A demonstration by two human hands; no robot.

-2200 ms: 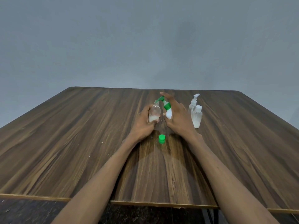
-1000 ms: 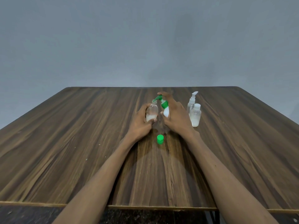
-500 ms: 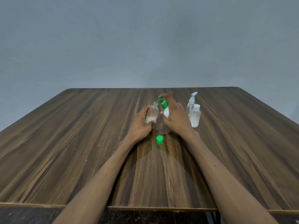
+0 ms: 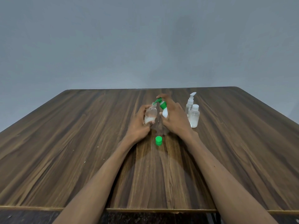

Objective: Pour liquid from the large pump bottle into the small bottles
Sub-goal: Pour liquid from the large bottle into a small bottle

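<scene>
My left hand (image 4: 137, 125) grips a small clear bottle (image 4: 150, 114), uncapped and partly filled with white liquid, tilted slightly right. My right hand (image 4: 175, 118) holds the white pump bottle (image 4: 164, 112) with the green pump head (image 4: 160, 101); a finger lies on top of the pump. The green nozzle points at the small bottle's mouth. Most of the pump bottle's body is hidden behind my right hand. A loose green cap (image 4: 158, 140) lies on the table just in front of both hands.
To the right of my right hand stand a clear pump-top bottle (image 4: 190, 104) and a clear bottle with a white cap (image 4: 194, 116), partly filled. Everything rests on a dark wooden table (image 4: 80, 143) before a grey wall.
Both hands have kept their hold on the two bottles, with the nozzle at the small bottle's mouth. The view has shifted only slightly.
</scene>
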